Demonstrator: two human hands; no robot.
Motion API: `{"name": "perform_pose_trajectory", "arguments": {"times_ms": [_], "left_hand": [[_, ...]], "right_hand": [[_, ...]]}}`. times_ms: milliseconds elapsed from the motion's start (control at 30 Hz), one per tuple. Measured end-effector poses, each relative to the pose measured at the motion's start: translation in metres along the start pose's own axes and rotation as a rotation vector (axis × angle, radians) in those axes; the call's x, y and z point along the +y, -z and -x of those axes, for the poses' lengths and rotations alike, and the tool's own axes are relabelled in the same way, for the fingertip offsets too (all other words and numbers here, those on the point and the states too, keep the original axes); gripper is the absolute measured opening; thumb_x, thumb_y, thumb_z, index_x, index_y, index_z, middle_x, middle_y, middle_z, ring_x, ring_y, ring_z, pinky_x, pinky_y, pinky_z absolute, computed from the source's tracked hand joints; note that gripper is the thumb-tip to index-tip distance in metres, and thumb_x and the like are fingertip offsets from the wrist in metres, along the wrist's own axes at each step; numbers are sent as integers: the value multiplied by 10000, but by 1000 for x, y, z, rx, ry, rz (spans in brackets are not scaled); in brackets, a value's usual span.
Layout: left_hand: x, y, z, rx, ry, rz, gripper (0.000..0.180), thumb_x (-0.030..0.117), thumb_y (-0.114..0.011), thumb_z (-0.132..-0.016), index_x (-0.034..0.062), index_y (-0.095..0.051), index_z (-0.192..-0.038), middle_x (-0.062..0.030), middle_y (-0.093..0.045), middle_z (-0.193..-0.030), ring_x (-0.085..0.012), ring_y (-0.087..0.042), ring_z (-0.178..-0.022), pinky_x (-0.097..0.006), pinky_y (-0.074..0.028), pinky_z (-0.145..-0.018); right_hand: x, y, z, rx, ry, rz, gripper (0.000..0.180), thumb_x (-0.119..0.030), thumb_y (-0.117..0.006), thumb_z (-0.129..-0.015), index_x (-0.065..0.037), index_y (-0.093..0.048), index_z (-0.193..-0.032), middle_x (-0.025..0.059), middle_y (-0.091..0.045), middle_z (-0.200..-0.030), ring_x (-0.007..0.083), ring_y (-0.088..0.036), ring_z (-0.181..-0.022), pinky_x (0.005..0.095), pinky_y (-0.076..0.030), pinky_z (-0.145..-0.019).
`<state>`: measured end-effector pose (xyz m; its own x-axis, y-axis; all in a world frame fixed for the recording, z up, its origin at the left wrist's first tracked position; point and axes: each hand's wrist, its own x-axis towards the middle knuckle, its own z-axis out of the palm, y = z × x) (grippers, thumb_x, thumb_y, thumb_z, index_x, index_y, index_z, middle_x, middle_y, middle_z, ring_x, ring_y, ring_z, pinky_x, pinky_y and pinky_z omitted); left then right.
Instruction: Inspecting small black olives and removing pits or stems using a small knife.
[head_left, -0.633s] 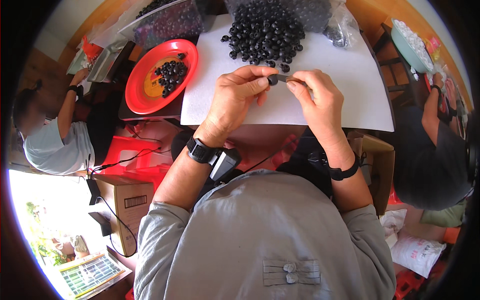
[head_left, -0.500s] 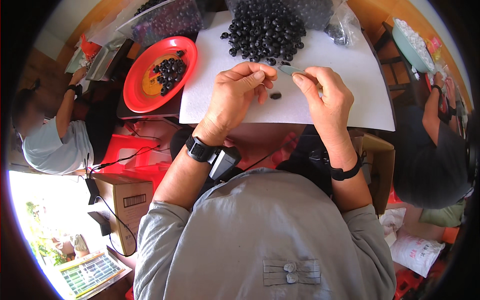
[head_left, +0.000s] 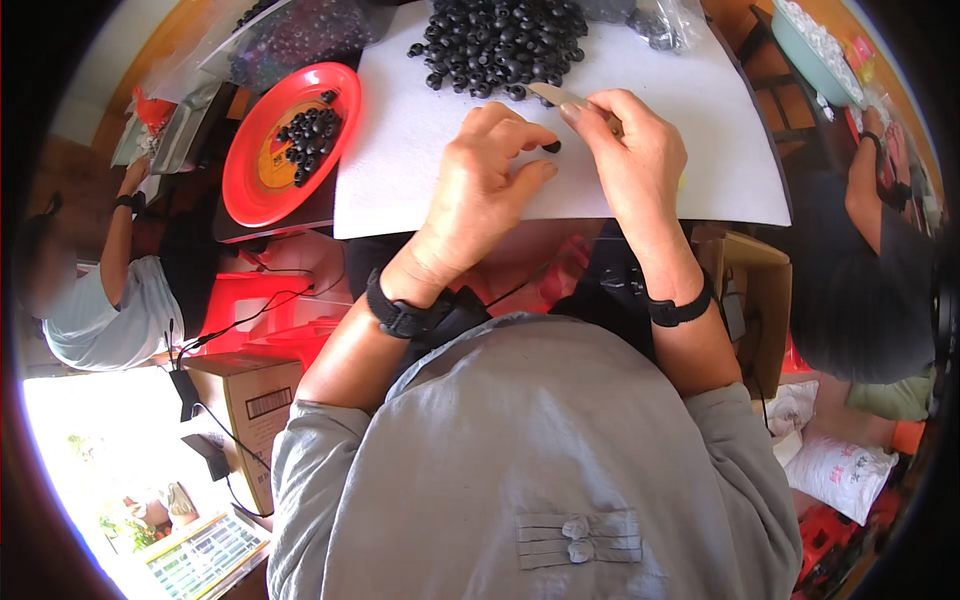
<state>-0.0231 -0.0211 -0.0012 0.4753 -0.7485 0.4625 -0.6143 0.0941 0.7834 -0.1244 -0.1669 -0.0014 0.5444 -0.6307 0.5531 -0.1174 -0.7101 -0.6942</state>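
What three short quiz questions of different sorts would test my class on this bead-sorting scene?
1. True or false: the red plate holds some black beads.
2. Which hand holds the thin pale tool? A) left hand B) right hand
3. Fill in: the big bead pile lies on a ____ sheet.

Key: 1 true. 2 B, the right hand; the left hand is by a single bead. 3 white.

Both hands forward, left hand (head_left: 480,190) and right hand (head_left: 630,150) curled.
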Motion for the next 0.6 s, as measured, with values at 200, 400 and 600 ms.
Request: {"name": "perform_pose_trajectory", "arguments": {"times_ms": [200,400,600], "left_hand": [[-8,-20,-16,156,-251,-455,172,53,-767,-793,44,-736,-962,-119,-623,-902,-329,-607,-890,-437,-528,-758],[-14,-31,-29,131,-272,-543,122,73,-761,-780,7,-697,-860,-143,-626,-930,-360,-619,-904,-453,-550,-761],[-12,-39,-29,18,-305,-780,167,95,-730,-805,-26,-701,-916,-168,-646,-955,-338,-612,-960,-432,-566,-759]], "right_hand": [[14,-3,8,139,68,-148,138,-159,-817,-848,-54,-732,-875,70,-689,-727,201,-648,-623,325,-499,-594],[5,2,10,162,55,-213,172,-123,-832,-880,3,-715,-893,22,-675,-740,101,-600,-657,260,-487,-611],[4,2,12,195,101,-245,170,-117,-820,-896,13,-714,-922,21,-674,-787,108,-602,-681,264,-496,-628]]}}
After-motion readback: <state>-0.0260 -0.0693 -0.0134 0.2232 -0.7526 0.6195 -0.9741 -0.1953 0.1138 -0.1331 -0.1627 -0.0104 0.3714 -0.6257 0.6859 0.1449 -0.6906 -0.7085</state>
